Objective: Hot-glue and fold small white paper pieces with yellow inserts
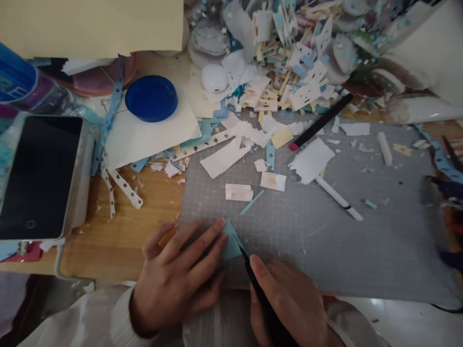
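Note:
A small piece of light blue paper (pixel 230 246) lies near the front edge of the grey cutting mat (pixel 343 250). My left hand (pixel 183 277) rests with its fingers stretched out, the fingertips pressing on the paper's left side. My right hand (pixel 291 299) is closed around a black craft knife (pixel 264 306). Its narrow blade tip touches the blue paper close to the right edge. A thin blue strip (pixel 252 202) lies just beyond the paper, beside a small folded white piece of paper (pixel 239 192).
Heaps of paper scraps (pixel 267 91) cover the back. On the mat lie a black pen-like stick (pixel 321 123) and a white pen (pixel 340 198). To the left are a blue round lid (pixel 152 98), a device with a dark screen (pixel 39 173) and a bottle (pixel 21 82).

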### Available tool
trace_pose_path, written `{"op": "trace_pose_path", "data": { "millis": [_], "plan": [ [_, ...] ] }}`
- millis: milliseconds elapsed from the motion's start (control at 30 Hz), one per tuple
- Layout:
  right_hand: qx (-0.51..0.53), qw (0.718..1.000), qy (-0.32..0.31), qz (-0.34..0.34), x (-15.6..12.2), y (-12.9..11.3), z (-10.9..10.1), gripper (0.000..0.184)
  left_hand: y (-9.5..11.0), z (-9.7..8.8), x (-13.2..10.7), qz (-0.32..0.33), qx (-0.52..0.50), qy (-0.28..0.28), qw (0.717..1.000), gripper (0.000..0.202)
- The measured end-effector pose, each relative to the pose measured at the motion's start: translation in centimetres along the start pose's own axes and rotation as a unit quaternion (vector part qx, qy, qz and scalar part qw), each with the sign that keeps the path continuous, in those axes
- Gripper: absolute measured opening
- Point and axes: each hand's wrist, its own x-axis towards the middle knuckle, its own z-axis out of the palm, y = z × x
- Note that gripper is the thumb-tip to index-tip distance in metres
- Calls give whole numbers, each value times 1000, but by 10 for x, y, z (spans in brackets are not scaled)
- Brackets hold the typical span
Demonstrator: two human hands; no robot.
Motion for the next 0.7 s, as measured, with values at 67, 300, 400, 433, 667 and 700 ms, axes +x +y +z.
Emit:
{"op": "trace_pose_path", "data": {
  "millis": [67, 300, 400, 433, 667, 700],
  "plan": [
    [-10, 1000, -5, 1, -2, 0, 0, 20, 0, -1, 1, 0, -2, 3, 1000, 33],
    [-50, 998, -26, 26, -17, -3, 0, 29, 1, -1, 4, 4, -9, 13, 1000, 32],
    [-53, 998, -23, 21, -26, -3, 1, 28, 1, -2, 5, 4, -15, 18, 1000, 33],
    [-54, 998, -21, 22, -29, -3, 2, 28, 1, -2, 4, 4, -17, 18, 1000, 33],
    [4, 998, 44, 42, -36, -1, 8, 28, 2, -4, 2, 4, -23, 25, 999, 34],
    [19, 997, 59, 38, -38, 0, 7, 27, 3, -4, 2, 3, -23, 26, 999, 34]
  ]
}}
